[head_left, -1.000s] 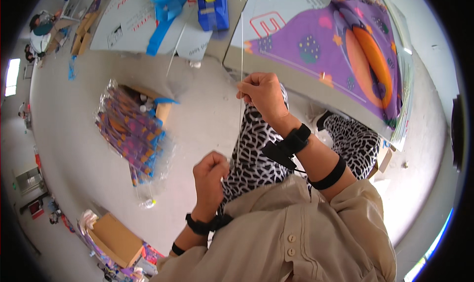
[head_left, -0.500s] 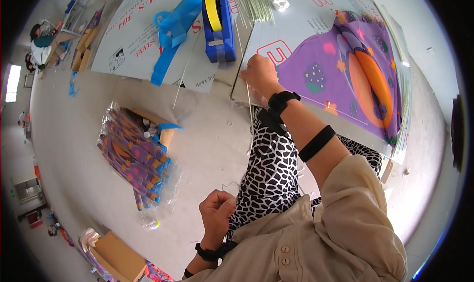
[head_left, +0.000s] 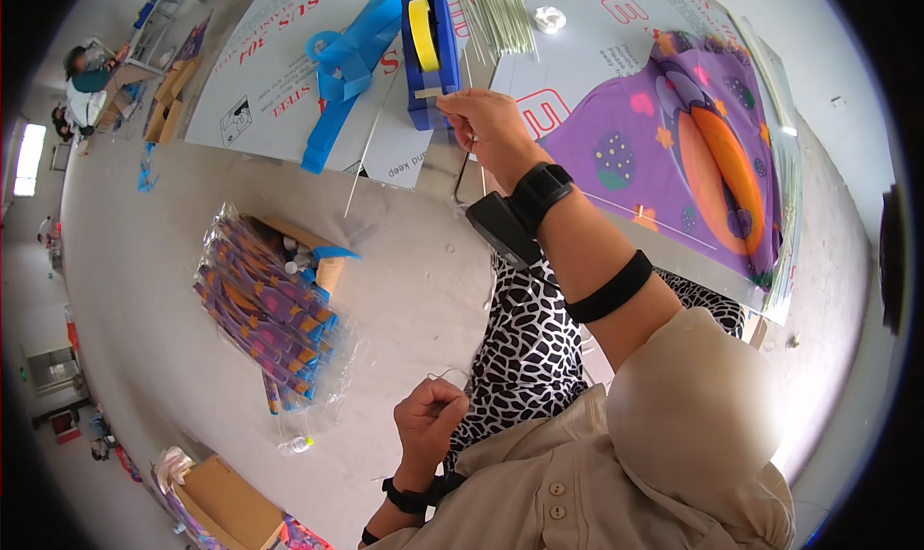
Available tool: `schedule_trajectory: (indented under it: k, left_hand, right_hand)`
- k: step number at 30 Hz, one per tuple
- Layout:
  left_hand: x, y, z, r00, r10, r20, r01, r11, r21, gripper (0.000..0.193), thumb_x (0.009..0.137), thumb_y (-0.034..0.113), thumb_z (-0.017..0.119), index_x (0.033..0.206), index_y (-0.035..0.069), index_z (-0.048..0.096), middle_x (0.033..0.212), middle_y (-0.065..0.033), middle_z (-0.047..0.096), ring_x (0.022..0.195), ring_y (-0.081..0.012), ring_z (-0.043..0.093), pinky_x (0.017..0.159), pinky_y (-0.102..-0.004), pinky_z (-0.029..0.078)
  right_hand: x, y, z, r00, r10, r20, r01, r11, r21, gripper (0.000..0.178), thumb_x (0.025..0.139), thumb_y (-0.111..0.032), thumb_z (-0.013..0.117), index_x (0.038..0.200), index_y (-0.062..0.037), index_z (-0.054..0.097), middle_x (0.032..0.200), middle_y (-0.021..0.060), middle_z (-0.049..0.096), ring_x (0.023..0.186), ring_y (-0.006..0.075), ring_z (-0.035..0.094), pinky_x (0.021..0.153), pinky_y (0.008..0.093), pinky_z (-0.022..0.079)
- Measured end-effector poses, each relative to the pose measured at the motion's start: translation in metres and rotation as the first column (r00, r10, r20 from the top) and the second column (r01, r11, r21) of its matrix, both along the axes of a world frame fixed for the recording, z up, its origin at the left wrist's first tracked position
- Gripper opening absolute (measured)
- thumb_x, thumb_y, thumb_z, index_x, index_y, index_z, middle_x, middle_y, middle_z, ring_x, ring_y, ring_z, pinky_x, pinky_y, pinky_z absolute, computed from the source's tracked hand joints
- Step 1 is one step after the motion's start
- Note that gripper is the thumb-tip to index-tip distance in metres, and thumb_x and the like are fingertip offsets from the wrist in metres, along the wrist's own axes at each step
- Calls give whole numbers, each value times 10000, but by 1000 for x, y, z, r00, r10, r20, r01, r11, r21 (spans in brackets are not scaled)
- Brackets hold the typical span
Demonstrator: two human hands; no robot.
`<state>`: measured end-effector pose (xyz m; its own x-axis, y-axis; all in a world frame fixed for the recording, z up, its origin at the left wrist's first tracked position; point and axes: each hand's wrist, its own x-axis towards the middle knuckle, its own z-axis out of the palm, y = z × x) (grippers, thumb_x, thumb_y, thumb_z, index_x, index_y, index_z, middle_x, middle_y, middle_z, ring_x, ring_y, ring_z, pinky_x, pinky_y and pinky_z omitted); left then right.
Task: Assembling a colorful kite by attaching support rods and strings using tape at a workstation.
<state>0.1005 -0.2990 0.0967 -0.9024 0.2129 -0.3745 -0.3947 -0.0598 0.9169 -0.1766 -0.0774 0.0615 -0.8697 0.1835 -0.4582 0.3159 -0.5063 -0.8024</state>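
My right hand [head_left: 491, 131] reaches to the front of a blue tape dispenser [head_left: 420, 30] holding a yellow roll [head_left: 421, 35]. Its fingers are curled, and the fingertips pinch at the loose end of the tape [head_left: 427, 94]. Low beside my thigh, my left hand [head_left: 428, 425] is closed, with a thin thread [head_left: 448, 371] looping out by its fingers. Right of the dispenser lies a purple printed cloth [head_left: 626, 136] with an orange pattern, spread over the table. A thin white rod [head_left: 674, 230] runs along its near edge.
A blue ribbon [head_left: 346, 59] and a bundle of thin pale rods [head_left: 496, 16] lie on the film-covered table [head_left: 279, 59]. Plastic-bagged purple pieces [head_left: 260, 309] sit on the floor at left, near a bottle [head_left: 295, 445]. An open cardboard box [head_left: 231, 502] is lower left.
My right hand has moved left, from the table's near edge beside the cloth to the tape dispenser's front. My left hand stays closed in nearly the same place.
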Motion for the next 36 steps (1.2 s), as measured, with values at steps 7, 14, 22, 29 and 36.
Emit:
schedule_trajectory:
  k: [7,14,22,29,36]
  left_hand:
    - [14,-28,-21,1000,-14,27,16,998,-68,76,789,-67,602,758,-1,580,709,2,568,639,-53,492,577,-197,392]
    - [13,-40,-38,984,66,165,-46,992,-120,73,791,-25,620,753,11,569,691,13,564,616,-40,482,559,-188,390]
    - [15,-43,-45,980,93,177,-68,987,-144,84,786,-21,628,745,17,564,681,18,555,596,-35,466,540,-188,385]
    - [20,-67,-52,989,55,139,-25,977,-214,66,760,-29,614,741,18,571,649,17,548,589,-45,483,537,-195,383]
    - [-26,-58,-31,996,-88,30,92,970,-226,54,751,-42,594,785,0,588,714,11,550,648,-57,492,602,-190,393]
  right_hand:
    - [24,-7,0,999,-4,-49,-1,996,-95,87,800,-85,692,762,-43,627,701,31,566,643,126,499,658,300,398]
    - [16,2,-10,986,113,124,-143,952,272,98,787,-95,712,783,-11,661,697,26,579,583,111,467,551,261,361]
    - [-19,-27,-24,988,-153,0,152,981,123,62,741,-24,704,788,12,685,668,61,615,560,150,532,525,302,429]
    - [9,-8,-50,991,39,-128,-1,958,287,114,782,-118,686,853,-28,691,760,54,624,620,154,545,561,299,454]
    - [101,129,27,981,-128,-145,81,953,-291,76,777,-98,669,770,-59,605,692,-6,482,610,95,447,498,245,340]
